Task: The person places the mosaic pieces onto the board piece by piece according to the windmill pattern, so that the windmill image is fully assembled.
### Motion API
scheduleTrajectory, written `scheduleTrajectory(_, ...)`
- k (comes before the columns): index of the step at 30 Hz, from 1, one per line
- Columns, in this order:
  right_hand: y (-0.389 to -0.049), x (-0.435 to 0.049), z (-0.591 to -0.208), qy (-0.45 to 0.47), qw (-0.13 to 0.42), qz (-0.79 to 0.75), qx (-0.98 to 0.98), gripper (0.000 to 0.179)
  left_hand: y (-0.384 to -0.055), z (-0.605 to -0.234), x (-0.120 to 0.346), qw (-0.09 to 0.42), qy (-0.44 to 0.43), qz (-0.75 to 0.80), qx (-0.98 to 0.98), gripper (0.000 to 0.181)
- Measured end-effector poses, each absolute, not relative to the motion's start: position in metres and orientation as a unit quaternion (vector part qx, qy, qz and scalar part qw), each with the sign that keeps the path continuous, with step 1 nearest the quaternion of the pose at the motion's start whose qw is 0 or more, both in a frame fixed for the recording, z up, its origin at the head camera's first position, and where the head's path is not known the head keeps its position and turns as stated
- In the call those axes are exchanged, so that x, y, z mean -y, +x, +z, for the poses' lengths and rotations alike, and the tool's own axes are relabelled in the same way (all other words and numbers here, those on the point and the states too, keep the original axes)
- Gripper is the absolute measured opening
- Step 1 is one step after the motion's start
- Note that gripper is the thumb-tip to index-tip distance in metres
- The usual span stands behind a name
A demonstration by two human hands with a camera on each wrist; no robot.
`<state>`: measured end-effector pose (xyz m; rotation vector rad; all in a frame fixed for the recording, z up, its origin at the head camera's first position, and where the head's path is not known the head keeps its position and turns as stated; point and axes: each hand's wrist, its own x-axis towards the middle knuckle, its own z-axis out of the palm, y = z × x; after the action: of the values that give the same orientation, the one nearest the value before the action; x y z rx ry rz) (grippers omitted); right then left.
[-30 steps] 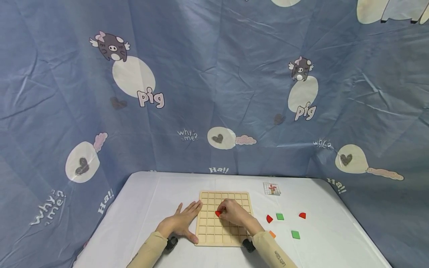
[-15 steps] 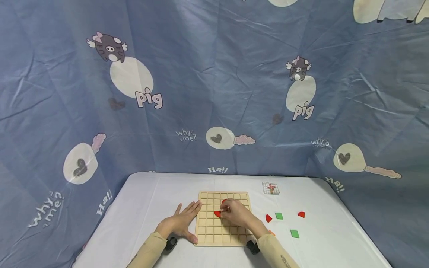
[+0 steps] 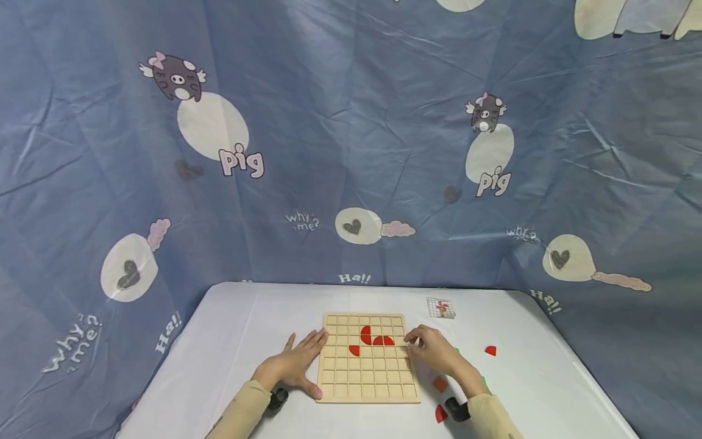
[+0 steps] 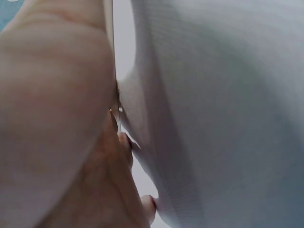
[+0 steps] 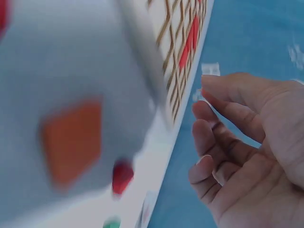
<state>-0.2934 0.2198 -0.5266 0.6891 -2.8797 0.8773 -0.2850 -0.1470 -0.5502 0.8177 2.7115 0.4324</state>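
Observation:
A wooden grid board (image 3: pixel 367 378) lies on the table, with several red quarter-circle pieces in its cells. Two of them, an upper red piece (image 3: pixel 365 330) and a right-hand red piece (image 3: pixel 389 341), belong to one cluster, while a single red piece (image 3: pixel 354 350) sits lower left. My left hand (image 3: pixel 296 364) rests flat, fingers spread, along the board's left edge; the left wrist view mostly shows palm and cloth. Just off the right edge hovers my right hand (image 3: pixel 436 350). Its fingers are loosely bent, and the right wrist view shows nothing held between thumb and fingertips.
Right of the board lie an orange square (image 3: pixel 440 383), a red piece (image 3: pixel 441 414) and a farther red piece (image 3: pixel 490 350). Two green squares are partly hidden by the right arm. A picture card (image 3: pixel 441 308) lies behind. A blue printed cloth (image 3: pixel 351 152) hangs beyond the table.
My right hand has left the middle of the board and moved right, past its edge, uncovering the red pieces there. My left hand stays in place.

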Motion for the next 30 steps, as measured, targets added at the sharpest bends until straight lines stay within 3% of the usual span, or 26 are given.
scheduleTrajectory(5, -0.292, -0.25, -0.524, 0.182, 0.033, 0.272, 0.944, 0.015, -0.284, -0.551, 0.148, 0.139, 0.28, 0.156, -0.937, 0.134)
scheduleTrajectory(15, -0.288, -0.274, -0.53, 0.122, -0.051, 0.266, 0.955, 0.025, -0.285, -0.55, 0.149, 0.14, 0.274, 0.159, -0.938, 0.136)
scheduleTrajectory(30, -0.296, -0.269, -0.54, 0.103, -0.023, 0.251, 0.962, 0.016, -0.288, -0.555, 0.149, 0.135, 0.284, 0.155, -0.937, 0.136)
